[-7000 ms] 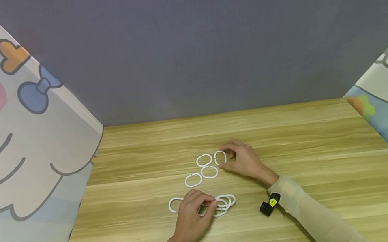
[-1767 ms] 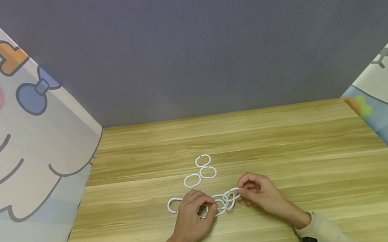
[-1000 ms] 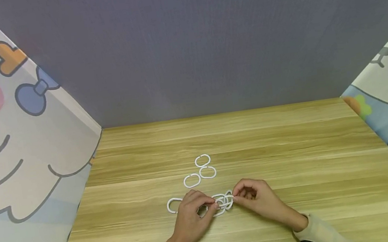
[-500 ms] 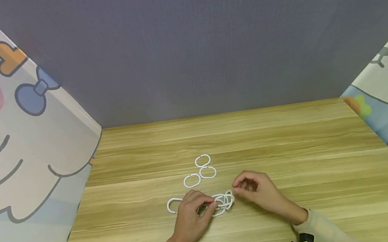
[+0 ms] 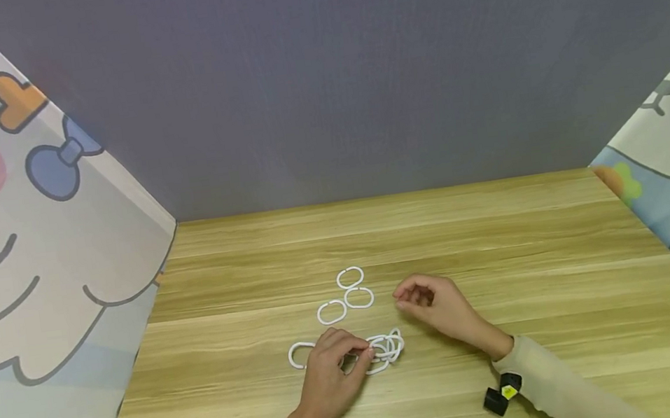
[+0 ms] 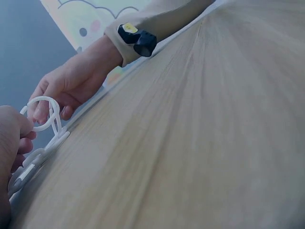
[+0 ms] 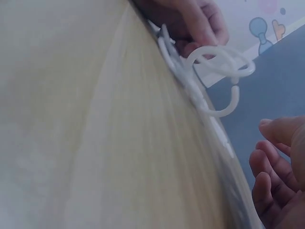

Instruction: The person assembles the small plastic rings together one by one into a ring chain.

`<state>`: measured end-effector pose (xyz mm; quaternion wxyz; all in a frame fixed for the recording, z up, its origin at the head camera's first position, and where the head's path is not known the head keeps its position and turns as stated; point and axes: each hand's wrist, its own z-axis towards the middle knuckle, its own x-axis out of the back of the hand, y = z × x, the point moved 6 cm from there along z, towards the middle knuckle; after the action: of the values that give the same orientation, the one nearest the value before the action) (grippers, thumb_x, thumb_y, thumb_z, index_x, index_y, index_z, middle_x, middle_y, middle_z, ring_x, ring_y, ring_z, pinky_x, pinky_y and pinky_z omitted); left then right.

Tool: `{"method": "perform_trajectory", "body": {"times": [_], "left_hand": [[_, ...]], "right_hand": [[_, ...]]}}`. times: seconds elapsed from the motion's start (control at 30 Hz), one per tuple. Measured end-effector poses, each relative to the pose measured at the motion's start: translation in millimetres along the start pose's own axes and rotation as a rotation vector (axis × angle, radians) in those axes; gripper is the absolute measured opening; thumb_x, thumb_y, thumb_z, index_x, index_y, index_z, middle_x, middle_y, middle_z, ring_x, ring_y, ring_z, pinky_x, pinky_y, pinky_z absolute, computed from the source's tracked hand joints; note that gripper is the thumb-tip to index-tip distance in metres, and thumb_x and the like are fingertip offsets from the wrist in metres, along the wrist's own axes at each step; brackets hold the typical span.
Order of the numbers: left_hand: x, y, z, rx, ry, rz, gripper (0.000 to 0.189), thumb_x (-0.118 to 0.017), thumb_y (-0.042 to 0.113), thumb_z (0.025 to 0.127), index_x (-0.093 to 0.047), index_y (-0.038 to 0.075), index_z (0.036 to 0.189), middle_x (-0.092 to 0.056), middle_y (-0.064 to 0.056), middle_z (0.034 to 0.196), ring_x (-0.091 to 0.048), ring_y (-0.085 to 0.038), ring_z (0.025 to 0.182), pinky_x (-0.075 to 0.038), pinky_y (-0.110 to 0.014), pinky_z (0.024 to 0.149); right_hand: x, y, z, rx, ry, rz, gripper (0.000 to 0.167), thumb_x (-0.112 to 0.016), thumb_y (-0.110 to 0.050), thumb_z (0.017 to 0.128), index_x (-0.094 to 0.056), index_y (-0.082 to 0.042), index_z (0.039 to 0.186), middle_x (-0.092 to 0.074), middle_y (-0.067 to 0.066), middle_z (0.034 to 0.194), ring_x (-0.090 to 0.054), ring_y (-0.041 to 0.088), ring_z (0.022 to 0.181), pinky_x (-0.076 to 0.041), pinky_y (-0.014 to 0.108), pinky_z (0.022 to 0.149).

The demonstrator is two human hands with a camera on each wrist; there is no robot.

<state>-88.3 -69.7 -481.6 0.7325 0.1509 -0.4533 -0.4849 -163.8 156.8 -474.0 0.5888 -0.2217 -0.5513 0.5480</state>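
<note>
My left hand [image 5: 337,367] rests low over the table and pinches a white oval plastic chain link [image 6: 57,112] between thumb and forefinger. Several interlocked links [image 5: 402,345] bunch up just right of its fingertips, and another link [image 5: 291,357] pokes out from under its left side. In the right wrist view, a hooked link [image 7: 237,99] stands up off the table. My right hand [image 5: 435,303] hovers farther back to the right, fingers loosely curled around nothing. Left of it lie three separate links: a near one [image 5: 319,315], a middle one [image 5: 373,296] and a far one [image 5: 362,274].
The wooden tabletop [image 5: 540,267] spreads out on both sides of the hands. A grey panel [image 5: 356,79] rises along its back edge, with cartoon-printed sheets [image 5: 64,273] at the sides. A black wrist camera [image 5: 502,395] hangs beside the right sleeve.
My right hand took a link from the loose group, brought it to the chain at my left hand and let go. Since then it has moved back, away from the chain. My left hand stayed put.
</note>
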Motion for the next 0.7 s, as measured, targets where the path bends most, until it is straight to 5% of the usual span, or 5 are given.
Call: {"method": "perform_trajectory", "body": {"times": [0.4, 0.7], "left_hand": [[0.4, 2.4, 0.9, -0.014, 0.002, 0.0, 0.015, -0.092, 0.007, 0.088, -0.082, 0.018, 0.091, -0.076, 0.014, 0.091, -0.066, -0.005, 0.086, -0.053, -0.022, 0.076], [1.1, 2.9, 0.9, -0.028, 0.002, -0.003, 0.015, -0.093, 0.007, 0.087, -0.082, 0.017, 0.09, -0.077, 0.013, 0.091, -0.066, -0.005, 0.086, -0.053, -0.02, 0.077]], "right_hand": [[-16.2, 13.5, 15.9, -0.011, -0.031, -0.037, 0.019, -0.088, -0.004, 0.094, -0.084, -0.007, 0.112, -0.076, -0.001, 0.095, -0.064, 0.007, 0.078, -0.053, 0.022, 0.065], [-23.8, 5.3, 16.7, 0.165, -0.126, -0.231, 0.033, -0.085, -0.001, 0.095, -0.083, -0.011, 0.126, -0.07, -0.002, 0.105, -0.059, 0.006, 0.085, -0.054, 0.026, 0.072]]}}
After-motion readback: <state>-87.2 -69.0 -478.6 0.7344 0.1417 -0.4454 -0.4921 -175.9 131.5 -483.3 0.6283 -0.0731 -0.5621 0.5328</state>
